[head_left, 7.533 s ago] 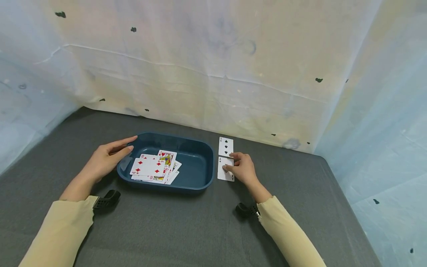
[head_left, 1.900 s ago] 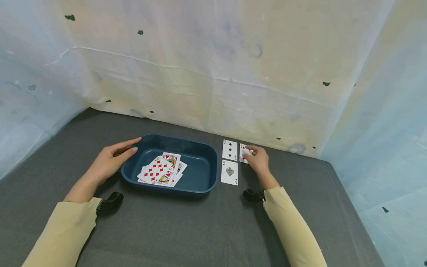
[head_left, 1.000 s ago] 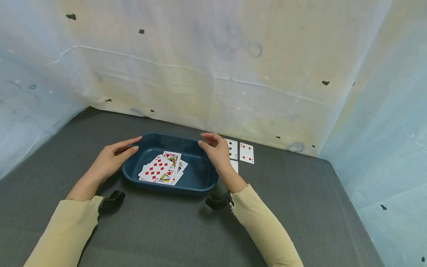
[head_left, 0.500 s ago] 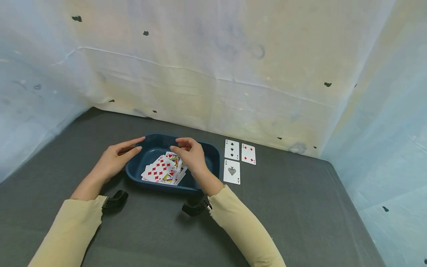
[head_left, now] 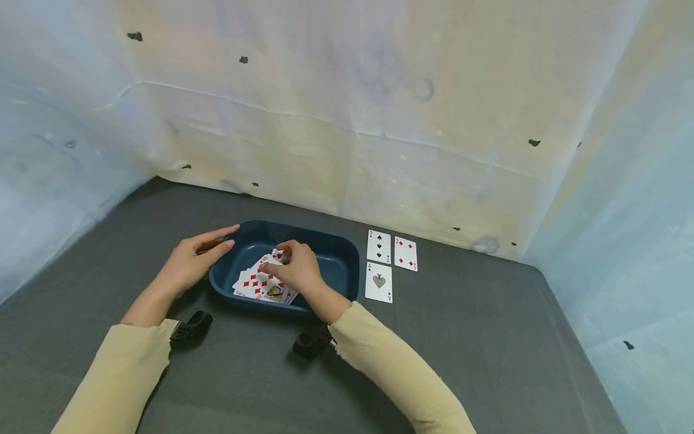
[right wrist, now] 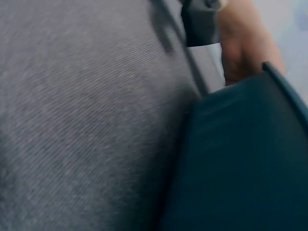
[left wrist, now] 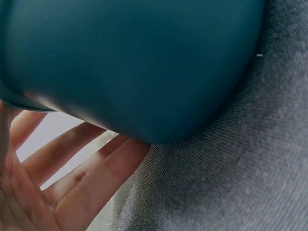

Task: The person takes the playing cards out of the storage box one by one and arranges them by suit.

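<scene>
An "A" index marks the ace of spades lying on the grey table; the other cards' indices are too small to read.

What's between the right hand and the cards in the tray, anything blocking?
Nothing visible. The right hand is already inside the blue tray, fingers down on the loose cards. The left hand rests on the tray's left rim, clear of the cards.

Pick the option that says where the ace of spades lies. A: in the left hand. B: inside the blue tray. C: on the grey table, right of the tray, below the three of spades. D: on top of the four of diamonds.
C: the ace of spades lies flat on the grey table, just right of the blue tray, directly below the three of spades in the head view.
</scene>
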`<action>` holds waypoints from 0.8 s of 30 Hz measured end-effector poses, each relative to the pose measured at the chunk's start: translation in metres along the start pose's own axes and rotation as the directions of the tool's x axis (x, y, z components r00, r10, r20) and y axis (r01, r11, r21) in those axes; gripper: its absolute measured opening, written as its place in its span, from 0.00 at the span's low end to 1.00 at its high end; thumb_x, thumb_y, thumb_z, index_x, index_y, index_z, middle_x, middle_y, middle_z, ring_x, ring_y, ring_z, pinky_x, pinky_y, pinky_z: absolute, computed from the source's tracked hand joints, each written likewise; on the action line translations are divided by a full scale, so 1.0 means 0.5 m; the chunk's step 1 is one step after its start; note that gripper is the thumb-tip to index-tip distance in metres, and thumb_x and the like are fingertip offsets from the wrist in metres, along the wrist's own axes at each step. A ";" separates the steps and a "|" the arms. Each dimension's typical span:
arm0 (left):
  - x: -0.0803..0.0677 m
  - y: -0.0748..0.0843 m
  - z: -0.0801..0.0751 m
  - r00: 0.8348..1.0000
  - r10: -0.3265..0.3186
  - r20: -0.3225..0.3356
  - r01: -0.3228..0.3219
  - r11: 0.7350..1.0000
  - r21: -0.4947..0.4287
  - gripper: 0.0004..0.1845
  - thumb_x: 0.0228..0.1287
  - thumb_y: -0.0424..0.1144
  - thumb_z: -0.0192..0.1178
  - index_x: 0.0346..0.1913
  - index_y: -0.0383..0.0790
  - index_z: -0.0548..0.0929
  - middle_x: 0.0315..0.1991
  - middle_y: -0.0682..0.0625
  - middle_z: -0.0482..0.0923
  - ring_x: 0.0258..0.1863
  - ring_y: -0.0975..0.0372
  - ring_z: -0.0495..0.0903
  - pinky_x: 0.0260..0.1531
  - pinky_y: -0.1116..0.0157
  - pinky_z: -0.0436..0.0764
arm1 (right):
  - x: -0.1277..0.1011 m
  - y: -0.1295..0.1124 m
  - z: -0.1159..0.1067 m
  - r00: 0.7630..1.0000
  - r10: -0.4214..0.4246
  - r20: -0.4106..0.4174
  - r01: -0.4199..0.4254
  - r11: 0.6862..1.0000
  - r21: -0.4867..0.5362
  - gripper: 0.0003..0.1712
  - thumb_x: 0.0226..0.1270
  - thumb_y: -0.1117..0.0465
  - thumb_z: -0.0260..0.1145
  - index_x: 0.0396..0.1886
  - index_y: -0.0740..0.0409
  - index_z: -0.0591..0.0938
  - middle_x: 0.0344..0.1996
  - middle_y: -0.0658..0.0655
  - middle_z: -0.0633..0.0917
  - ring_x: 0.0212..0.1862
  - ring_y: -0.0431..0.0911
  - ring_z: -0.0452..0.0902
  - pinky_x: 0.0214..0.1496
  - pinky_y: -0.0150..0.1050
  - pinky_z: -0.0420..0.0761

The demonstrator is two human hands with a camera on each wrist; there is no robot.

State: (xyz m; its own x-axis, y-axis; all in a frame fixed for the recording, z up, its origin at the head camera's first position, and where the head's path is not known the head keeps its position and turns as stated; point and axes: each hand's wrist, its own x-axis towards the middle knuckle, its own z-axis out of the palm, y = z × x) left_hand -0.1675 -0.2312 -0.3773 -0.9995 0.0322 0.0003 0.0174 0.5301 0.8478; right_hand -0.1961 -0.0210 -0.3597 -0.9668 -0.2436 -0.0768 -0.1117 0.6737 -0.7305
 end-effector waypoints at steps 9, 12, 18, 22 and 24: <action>0.002 -0.004 -0.002 1.000 0.018 -0.008 -0.018 1.000 0.004 0.30 0.71 0.59 0.47 0.72 0.53 0.65 0.67 0.34 0.65 0.49 0.48 0.72 0.34 0.65 0.76 | 0.002 -0.002 0.021 0.997 0.021 0.077 0.005 0.945 -0.326 0.49 0.43 0.37 0.77 0.62 0.57 0.73 0.50 0.55 0.74 0.49 0.46 0.65 0.47 0.37 0.69; 0.002 -0.002 0.000 1.000 0.016 -0.007 -0.016 1.000 0.003 0.30 0.71 0.59 0.48 0.72 0.53 0.65 0.68 0.34 0.64 0.49 0.48 0.72 0.34 0.65 0.76 | -0.001 -0.002 0.024 0.997 0.032 0.075 0.004 0.902 -0.432 0.52 0.38 0.34 0.78 0.61 0.57 0.72 0.48 0.54 0.72 0.47 0.45 0.63 0.47 0.38 0.67; 0.001 -0.002 0.002 1.000 0.006 -0.001 -0.006 1.000 -0.006 0.30 0.71 0.59 0.47 0.72 0.53 0.64 0.67 0.34 0.64 0.52 0.46 0.72 0.36 0.66 0.77 | -0.008 -0.007 0.021 0.996 0.064 0.063 -0.024 0.867 -0.498 0.51 0.37 0.37 0.80 0.60 0.54 0.72 0.46 0.53 0.72 0.47 0.46 0.63 0.49 0.39 0.66; 0.000 -0.004 0.001 1.000 0.000 0.000 0.000 1.000 -0.003 0.31 0.71 0.60 0.47 0.72 0.54 0.64 0.67 0.34 0.64 0.52 0.45 0.73 0.37 0.65 0.78 | -0.011 -0.007 0.015 0.996 0.063 0.061 -0.036 0.924 -0.380 0.48 0.39 0.46 0.82 0.61 0.53 0.72 0.46 0.54 0.73 0.46 0.46 0.66 0.49 0.39 0.69; 0.000 -0.005 0.001 1.000 -0.002 -0.002 0.002 1.000 -0.001 0.31 0.71 0.59 0.47 0.72 0.53 0.64 0.67 0.34 0.64 0.52 0.45 0.73 0.37 0.65 0.79 | -0.012 -0.007 0.009 0.997 0.054 0.050 -0.037 0.955 -0.295 0.44 0.41 0.52 0.82 0.60 0.52 0.72 0.43 0.54 0.75 0.44 0.45 0.69 0.46 0.37 0.70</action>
State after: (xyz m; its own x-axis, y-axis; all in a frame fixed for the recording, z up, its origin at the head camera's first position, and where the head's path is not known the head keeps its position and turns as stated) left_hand -0.1676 -0.2320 -0.3797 -0.9996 0.0292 -0.0003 0.0152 0.5293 0.8483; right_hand -0.1887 -0.0251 -0.3598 -0.9588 -0.2414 -0.1496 -0.1389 0.8581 -0.4943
